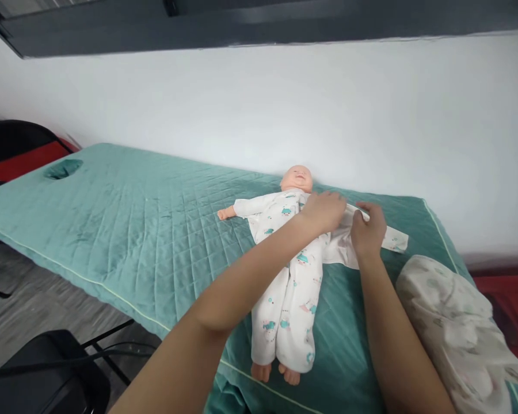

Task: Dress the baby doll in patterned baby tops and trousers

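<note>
A baby doll [297, 177] lies on its back, dressed in white printed trousers [300, 293] and a matching baby jacket [280, 210]. One doll arm, on the left of the view, comes out of its sleeve with the hand showing. My left hand [326, 211] is closed at the doll's other shoulder, fingers curled down; what they grip is hidden. Just to the right, my right hand [368, 230] pinches the jacket's other sleeve, whose flat cuff end [396, 239] sticks out beyond it. The doll's arm on this side cannot be seen.
A green quilted massage bed [155, 230] with a face hole [64, 168] stands against a white wall [259, 109]. Bundled white printed cloth [453, 328] lies at the right edge. A black chair [47, 374] and a cable are at lower left, a red-seated chair [21, 158] at far left.
</note>
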### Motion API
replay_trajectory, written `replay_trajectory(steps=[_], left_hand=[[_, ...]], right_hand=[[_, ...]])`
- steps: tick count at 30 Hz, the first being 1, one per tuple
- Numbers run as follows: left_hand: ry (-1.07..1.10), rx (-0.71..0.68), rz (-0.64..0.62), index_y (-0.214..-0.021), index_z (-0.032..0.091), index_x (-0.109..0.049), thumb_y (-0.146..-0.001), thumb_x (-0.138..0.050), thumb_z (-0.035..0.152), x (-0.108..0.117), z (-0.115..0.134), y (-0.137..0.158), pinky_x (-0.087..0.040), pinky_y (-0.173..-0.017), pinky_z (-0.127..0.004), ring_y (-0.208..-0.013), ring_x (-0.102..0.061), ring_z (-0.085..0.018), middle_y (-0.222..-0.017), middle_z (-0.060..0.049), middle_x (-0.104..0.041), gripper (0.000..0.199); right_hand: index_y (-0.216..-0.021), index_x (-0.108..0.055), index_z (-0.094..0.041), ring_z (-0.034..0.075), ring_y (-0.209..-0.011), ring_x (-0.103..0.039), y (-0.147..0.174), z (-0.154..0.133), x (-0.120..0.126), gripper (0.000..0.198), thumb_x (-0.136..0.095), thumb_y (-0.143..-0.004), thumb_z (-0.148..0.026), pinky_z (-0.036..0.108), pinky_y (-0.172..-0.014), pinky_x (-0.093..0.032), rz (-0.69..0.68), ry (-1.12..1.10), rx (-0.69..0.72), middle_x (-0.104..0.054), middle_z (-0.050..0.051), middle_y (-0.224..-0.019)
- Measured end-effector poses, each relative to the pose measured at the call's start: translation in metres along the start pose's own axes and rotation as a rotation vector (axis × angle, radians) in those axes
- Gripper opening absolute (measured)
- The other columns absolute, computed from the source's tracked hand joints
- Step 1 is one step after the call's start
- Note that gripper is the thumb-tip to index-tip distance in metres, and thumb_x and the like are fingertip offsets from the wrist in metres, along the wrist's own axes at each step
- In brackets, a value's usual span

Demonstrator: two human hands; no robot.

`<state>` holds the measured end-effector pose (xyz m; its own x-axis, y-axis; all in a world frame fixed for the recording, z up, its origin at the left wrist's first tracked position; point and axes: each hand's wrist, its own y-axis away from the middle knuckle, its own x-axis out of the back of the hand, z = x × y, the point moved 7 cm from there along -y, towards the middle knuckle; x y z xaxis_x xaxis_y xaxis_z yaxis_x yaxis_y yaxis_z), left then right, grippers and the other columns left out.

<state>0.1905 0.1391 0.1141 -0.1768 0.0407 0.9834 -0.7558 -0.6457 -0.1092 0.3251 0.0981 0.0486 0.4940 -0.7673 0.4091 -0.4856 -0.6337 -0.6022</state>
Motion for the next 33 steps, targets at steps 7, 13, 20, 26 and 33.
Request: replay_trajectory(steps=[7,13,20,26,33], left_hand=[[0.679,0.282,0.569,-0.118,0.022,-0.065,-0.097,-0.051,0.031,0.011,-0.108,0.109,-0.046,-0.107,-0.035,-0.121,-0.06,-0.02,-0.127,-0.006,-0.068,0.026],[0.793,0.566,0.627,-0.111,0.02,-0.066,-0.096,-0.053,0.042,-0.02,-0.147,0.13,-0.049,-0.095,-0.033,-0.103,-0.064,-0.019,-0.116,-0.008,-0.068,0.03],[0.778,0.568,0.279,-0.106,0.026,-0.061,-0.097,-0.033,0.064,-0.031,-0.147,0.139,-0.046,-0.087,-0.036,-0.097,-0.065,-0.025,-0.102,-0.004,-0.073,0.048],[0.911,0.564,0.294,-0.114,0.025,-0.059,-0.095,-0.039,0.064,-0.035,-0.146,0.135,-0.047,-0.086,-0.031,-0.098,-0.063,-0.02,-0.104,-0.002,-0.07,0.048],[1.031,0.459,0.396,-0.129,0.023,-0.057,-0.098,-0.045,0.054,-0.033,-0.135,0.123,-0.041,-0.108,-0.029,-0.127,-0.054,-0.019,-0.135,-0.003,-0.062,0.045]], right_hand=[[-0.12,-0.066,-0.021,0.028,-0.121,-0.059,0.015,-0.027,-0.024,0.037,-0.047,-0.095,-0.039,0.05,-0.108,-0.042,-0.243,0.012,0.029,-0.068,0.011,-0.124],[-0.129,-0.062,-0.025,0.024,-0.125,-0.057,0.034,-0.063,-0.039,0.04,-0.051,-0.096,-0.045,0.044,-0.106,-0.045,-0.378,-0.188,-0.031,-0.064,0.007,-0.135],[-0.095,-0.066,-0.022,0.025,-0.09,-0.062,0.044,-0.05,-0.022,0.037,-0.048,-0.095,-0.053,0.041,-0.083,-0.049,-0.205,-0.008,-0.198,-0.069,0.009,-0.095],[-0.089,-0.064,-0.026,0.029,-0.092,-0.06,0.055,-0.042,-0.03,0.042,-0.042,-0.094,-0.062,0.041,-0.083,-0.044,-0.434,0.064,-0.347,-0.071,0.007,-0.092],[-0.092,-0.066,-0.024,0.025,-0.096,-0.06,0.051,-0.042,-0.027,0.04,-0.057,-0.086,-0.063,0.036,-0.083,-0.047,-0.292,-0.22,-0.498,-0.071,0.003,-0.097]])
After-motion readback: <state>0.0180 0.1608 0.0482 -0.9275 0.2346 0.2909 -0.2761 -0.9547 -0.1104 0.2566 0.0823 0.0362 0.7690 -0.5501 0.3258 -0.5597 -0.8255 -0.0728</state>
